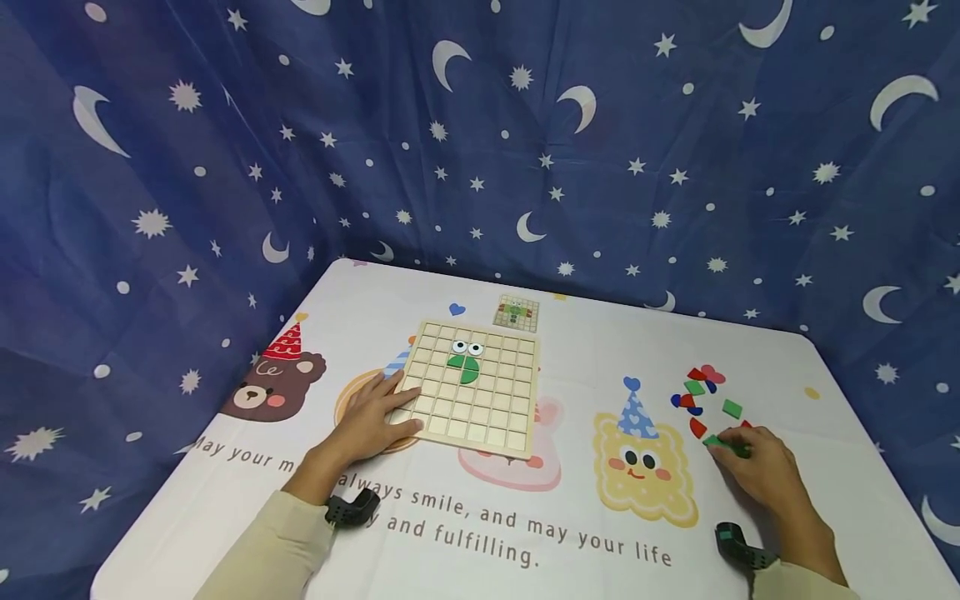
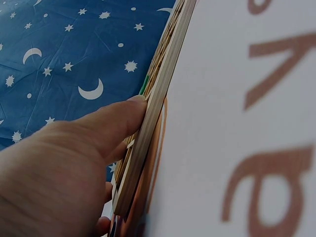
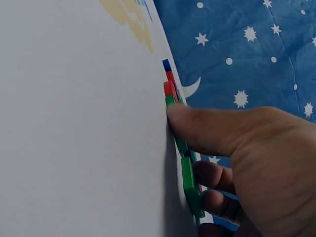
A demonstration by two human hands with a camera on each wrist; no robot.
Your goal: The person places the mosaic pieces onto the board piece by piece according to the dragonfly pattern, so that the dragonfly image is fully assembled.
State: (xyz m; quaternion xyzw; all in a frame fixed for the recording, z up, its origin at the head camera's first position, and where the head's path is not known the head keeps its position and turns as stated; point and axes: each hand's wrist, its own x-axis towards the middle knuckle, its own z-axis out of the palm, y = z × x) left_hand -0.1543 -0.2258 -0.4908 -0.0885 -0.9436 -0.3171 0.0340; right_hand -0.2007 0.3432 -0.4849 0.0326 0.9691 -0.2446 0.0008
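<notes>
A square wooden grid board (image 1: pixel 480 410) lies on the table, holding two round eye pieces (image 1: pixel 467 347) and several green curved pieces (image 1: pixel 468 372). My left hand (image 1: pixel 367 421) rests on its lower left corner with fingers spread; in the left wrist view the thumb (image 2: pixel 123 116) lies on the board's edge (image 2: pixel 150 116). At the right, my right hand (image 1: pixel 761 467) is bent over green pieces. In the right wrist view its thumb (image 3: pixel 207 126) touches one, and its fingers are beside another green piece (image 3: pixel 188 182). Whether it pinches either is unclear.
Loose red, green and blue pieces (image 1: pixel 694 387) are scattered beyond the right hand, with a green square (image 1: pixel 732 408) among them. Behind the board lies a small picture card (image 1: pixel 516 312). The printed tablecloth (image 1: pixel 600 517) meets a blue star-patterned curtain (image 1: pixel 555 167).
</notes>
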